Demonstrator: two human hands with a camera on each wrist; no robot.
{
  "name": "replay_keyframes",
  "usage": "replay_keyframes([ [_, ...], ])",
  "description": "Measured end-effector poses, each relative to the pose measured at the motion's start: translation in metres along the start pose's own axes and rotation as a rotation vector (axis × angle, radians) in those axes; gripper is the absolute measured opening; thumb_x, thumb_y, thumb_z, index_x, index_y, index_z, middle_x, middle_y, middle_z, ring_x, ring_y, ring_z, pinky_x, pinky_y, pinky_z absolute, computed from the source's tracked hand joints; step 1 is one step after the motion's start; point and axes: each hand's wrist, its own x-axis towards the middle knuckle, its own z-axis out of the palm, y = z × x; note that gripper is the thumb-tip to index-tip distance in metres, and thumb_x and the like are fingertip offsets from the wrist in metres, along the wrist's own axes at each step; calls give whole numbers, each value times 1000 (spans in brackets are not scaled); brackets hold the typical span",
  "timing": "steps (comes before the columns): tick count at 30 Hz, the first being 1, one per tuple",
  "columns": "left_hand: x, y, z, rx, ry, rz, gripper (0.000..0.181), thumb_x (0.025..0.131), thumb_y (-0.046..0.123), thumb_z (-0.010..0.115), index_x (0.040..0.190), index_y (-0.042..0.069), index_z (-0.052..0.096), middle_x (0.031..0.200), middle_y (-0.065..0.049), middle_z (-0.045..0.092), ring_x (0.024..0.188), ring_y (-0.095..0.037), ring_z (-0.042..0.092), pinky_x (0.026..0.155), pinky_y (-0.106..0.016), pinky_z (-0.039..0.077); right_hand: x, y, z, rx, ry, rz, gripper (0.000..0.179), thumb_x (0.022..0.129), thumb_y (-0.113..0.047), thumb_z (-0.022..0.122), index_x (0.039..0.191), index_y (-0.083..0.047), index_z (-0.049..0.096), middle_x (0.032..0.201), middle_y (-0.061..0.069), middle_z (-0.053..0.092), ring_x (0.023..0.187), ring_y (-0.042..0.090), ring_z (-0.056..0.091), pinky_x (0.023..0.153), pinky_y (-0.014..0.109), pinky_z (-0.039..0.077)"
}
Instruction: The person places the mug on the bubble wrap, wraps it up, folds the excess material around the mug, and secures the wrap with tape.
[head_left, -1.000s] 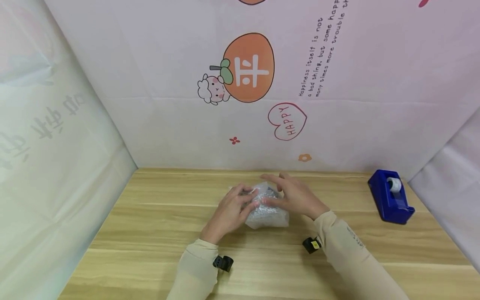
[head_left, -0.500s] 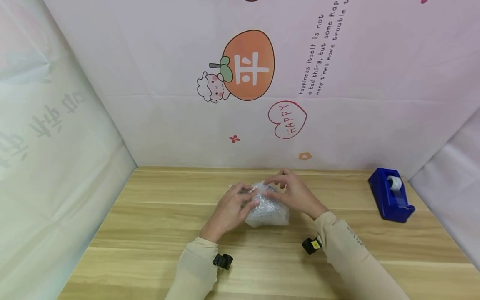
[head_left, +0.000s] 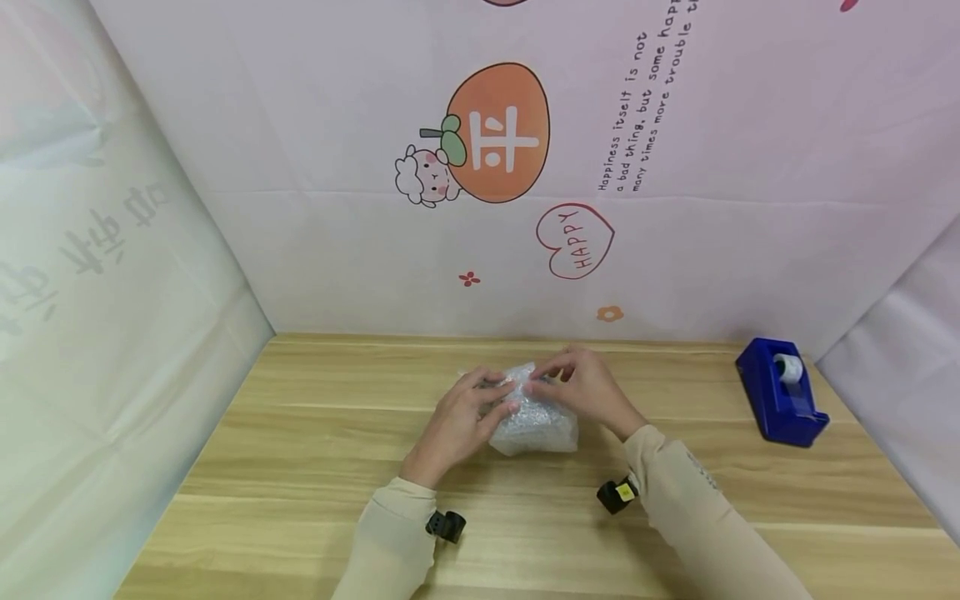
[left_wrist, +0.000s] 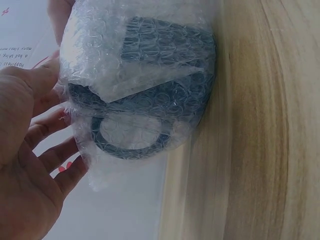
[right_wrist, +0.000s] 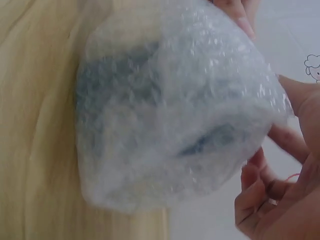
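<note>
A dark blue mug (left_wrist: 170, 45) stands on the table inside bubble wrap (head_left: 536, 429); its handle (left_wrist: 132, 151) shows through the plastic in the left wrist view. From the left side my left hand (head_left: 457, 421) rests fairly straight, spread fingers on the top of the wrap. Across from it, my right hand (head_left: 588, 392) pinches the upper edge of the wrap between thumb and index finger. The right wrist view gives the wrapped side, where the bubble wrap (right_wrist: 175, 120) is blurred and hides most of the mug.
A blue tape dispenser (head_left: 783, 400) with a white roll stands at the right rear of the wooden table (head_left: 300, 467). Behind the table hangs a printed cloth backdrop (head_left: 337, 250), with more pale cloth on both sides.
My right index finger, raised and apart from the thumb a second ago, has come down towards it at the wrap's edge. The left hand stays almost still on the wrap.
</note>
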Motion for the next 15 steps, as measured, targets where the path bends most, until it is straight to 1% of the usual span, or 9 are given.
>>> replay_keyframes([
  [4, 0, -1, 0, -6, 26, 24, 38, 99, 32, 67, 128, 8, 70, 130, -5, 62, 116, -18, 61, 96, -34, 53, 0, -2, 2, 32, 4, 59, 15, 81, -28, 87, 88, -17, 81, 91, -1, 69, 79, 21, 54, 70, 35, 46],
  [6, 0, -1, 1, -1, 31, 33, 37, 99, 32, 68, 127, 8, 70, 129, -5, 62, 115, -19, 61, 96, -34, 53, 0, -2, 3, 27, 14, 66, 15, 81, -27, 87, 88, -16, 81, 91, -1, 69, 79, 21, 54, 70, 35, 46],
  [10, -1, -1, 0, 7, 26, 31, 37, 98, 32, 68, 127, 8, 71, 129, -5, 62, 115, -19, 62, 98, -35, 52, 2, -3, 6, 8, 46, 82, 16, 81, -25, 87, 86, -12, 80, 90, 2, 68, 79, 21, 54, 68, 34, 46],
  [13, -1, -1, 0, 7, 23, 24, 37, 99, 32, 68, 127, 9, 71, 130, -6, 62, 115, -20, 62, 98, -36, 52, 3, -3, 8, 19, 62, 116, 21, 80, -25, 88, 89, -9, 77, 95, 6, 66, 86, 24, 55, 72, 36, 47],
  [15, 0, -1, 1, 5, 22, 19, 37, 99, 32, 67, 128, 9, 70, 130, -5, 62, 115, -19, 62, 98, -35, 52, 3, -2, 10, 28, 64, 136, 29, 81, -29, 87, 96, -8, 75, 102, 9, 66, 93, 26, 56, 77, 39, 49],
])
